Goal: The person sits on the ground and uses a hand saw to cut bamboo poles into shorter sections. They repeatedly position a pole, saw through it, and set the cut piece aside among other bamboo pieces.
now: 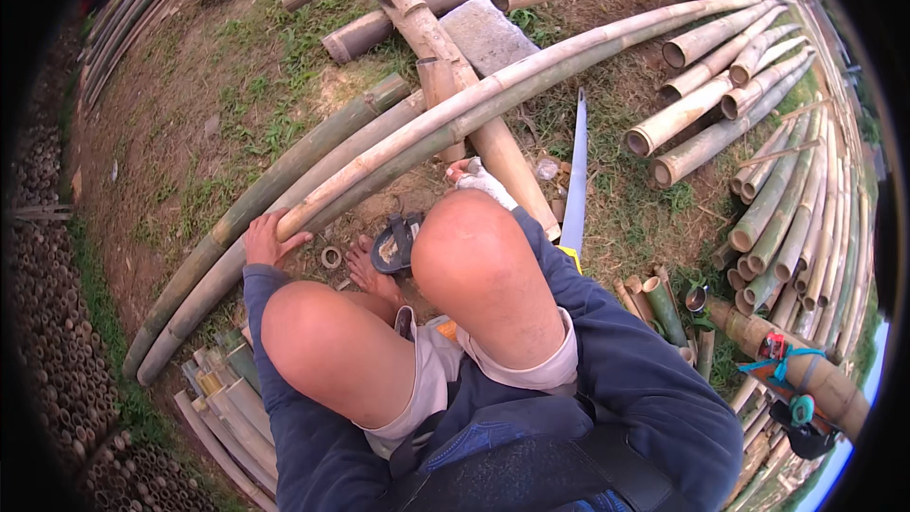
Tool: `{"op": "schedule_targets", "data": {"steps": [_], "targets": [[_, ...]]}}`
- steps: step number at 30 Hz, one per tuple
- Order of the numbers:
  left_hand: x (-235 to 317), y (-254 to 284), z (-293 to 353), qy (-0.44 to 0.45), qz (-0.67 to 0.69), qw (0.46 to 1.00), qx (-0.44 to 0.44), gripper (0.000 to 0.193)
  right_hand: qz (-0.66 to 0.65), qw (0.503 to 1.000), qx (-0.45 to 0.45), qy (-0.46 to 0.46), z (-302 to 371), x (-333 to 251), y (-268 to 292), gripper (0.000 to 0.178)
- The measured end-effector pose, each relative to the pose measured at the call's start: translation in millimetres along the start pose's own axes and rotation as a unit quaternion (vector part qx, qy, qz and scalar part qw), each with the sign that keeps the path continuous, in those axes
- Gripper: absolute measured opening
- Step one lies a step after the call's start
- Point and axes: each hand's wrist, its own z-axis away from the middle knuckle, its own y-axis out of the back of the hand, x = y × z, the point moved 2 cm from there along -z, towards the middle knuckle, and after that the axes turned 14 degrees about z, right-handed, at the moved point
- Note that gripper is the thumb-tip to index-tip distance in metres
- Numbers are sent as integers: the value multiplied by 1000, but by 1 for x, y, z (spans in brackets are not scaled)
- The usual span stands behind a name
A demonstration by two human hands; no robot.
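Note:
Two long bamboo poles, a pale one [398, 133] and a greenish one [417, 154] beside it, slant from near my left knee to the upper right. My left hand [269, 241] is closed over their near end, thumb out to the side. Between my right knee and a thick bamboo post [493, 147] is my right hand [482, 184], in a white glove or wrap with bare fingertips. Its fingers look curled; the knee hides part of it and whatever it may hold. A handsaw [574, 166] with a yellow handle lies right of the post.
Two more poles [227, 237] lie to the left. A stone block [485, 36] sits behind the post. Cut bamboo [697, 114] is stacked at right, with a bundle of poles [806, 209] nearer. A dark sandal [396, 245] and a bamboo ring [331, 257] are by my feet.

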Motion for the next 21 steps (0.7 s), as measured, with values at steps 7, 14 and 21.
{"op": "schedule_targets", "data": {"steps": [7,14,21], "targets": [[18,4,-21,84,25,986,-142,99,-90,987,-20,-133,-8,20,12,22],[25,14,-20,79,41,983,-160,99,-43,990,-20,-134,-21,31,8,38],[44,-9,-36,-14,51,993,-109,97,-79,988,-33,-130,-13,32,8,38]]}}
